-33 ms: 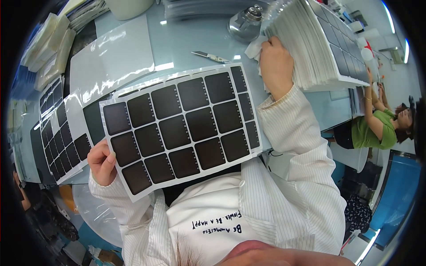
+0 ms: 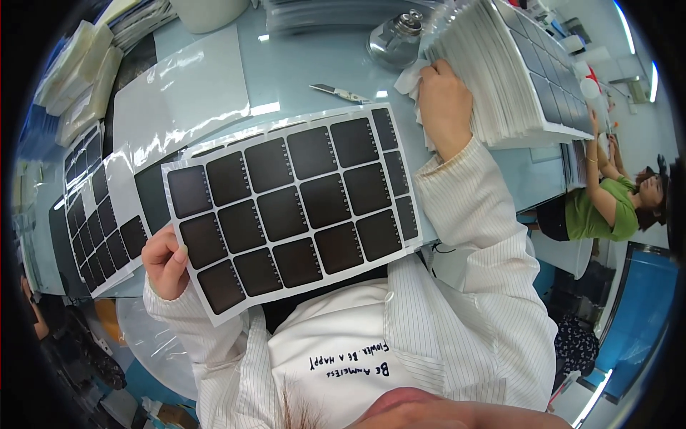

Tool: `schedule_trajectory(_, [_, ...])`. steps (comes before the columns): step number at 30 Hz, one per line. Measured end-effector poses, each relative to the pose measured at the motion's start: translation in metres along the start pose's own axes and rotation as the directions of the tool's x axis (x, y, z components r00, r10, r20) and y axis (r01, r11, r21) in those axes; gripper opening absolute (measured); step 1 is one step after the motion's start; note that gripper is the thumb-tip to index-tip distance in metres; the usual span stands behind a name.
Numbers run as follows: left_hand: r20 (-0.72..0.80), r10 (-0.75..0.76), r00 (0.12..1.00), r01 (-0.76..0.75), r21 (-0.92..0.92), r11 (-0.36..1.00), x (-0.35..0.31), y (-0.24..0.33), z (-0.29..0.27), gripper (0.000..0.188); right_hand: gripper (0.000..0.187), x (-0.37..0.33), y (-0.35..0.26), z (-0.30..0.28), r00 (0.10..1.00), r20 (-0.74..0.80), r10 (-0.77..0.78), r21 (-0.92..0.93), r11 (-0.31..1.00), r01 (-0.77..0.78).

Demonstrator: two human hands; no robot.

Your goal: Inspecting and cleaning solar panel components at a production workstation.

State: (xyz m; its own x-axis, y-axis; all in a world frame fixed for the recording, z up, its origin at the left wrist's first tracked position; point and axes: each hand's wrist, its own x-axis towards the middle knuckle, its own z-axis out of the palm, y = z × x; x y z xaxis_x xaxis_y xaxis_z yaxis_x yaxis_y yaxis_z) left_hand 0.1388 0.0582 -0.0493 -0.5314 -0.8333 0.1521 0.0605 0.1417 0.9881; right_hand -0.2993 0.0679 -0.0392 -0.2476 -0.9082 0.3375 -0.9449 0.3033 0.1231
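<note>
My left hand (image 2: 166,263) pinches the lower left edge of a white sheet of black square stickers (image 2: 291,209), thumb on top. The sheet is tilted over the table's front edge, and the edges of further sheets show just behind it. My right hand (image 2: 444,104) is closed over a crumpled white wipe (image 2: 409,80), its fingertips partly hidden. It rests against the left side of a tall stack of sheets (image 2: 489,71). Just beyond the held sheet lies a craft knife (image 2: 338,93) with its blade pointing left.
A metal-topped glass bottle (image 2: 394,39) stands left of the stack. Glossy backing sheets (image 2: 182,89) and another sticker sheet (image 2: 107,222) lie at left, with packed bundles (image 2: 75,71) behind. A person in a green top (image 2: 613,207) is at the far right.
</note>
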Motion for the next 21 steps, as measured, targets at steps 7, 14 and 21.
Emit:
schedule_trajectory(7, [-0.018,0.034,0.999,-0.034,0.032,0.999,-0.002,-0.001,0.002,0.026,0.01,0.003,-0.008,-0.024,0.935,-0.35,0.057,0.396,0.914,0.092])
schedule_trajectory(14, [0.001,0.031,1.0,-0.031,0.056,0.998,0.003,0.004,0.005,0.026,0.011,0.009,-0.005,-0.018,0.937,-0.349,-0.019,0.252,0.961,0.113])
schedule_trajectory(21, [0.005,0.051,0.999,-0.051,0.084,0.995,0.003,0.002,0.006,0.026,0.02,0.013,-0.006,-0.062,0.996,0.036,-0.077,0.305,0.95,0.063])
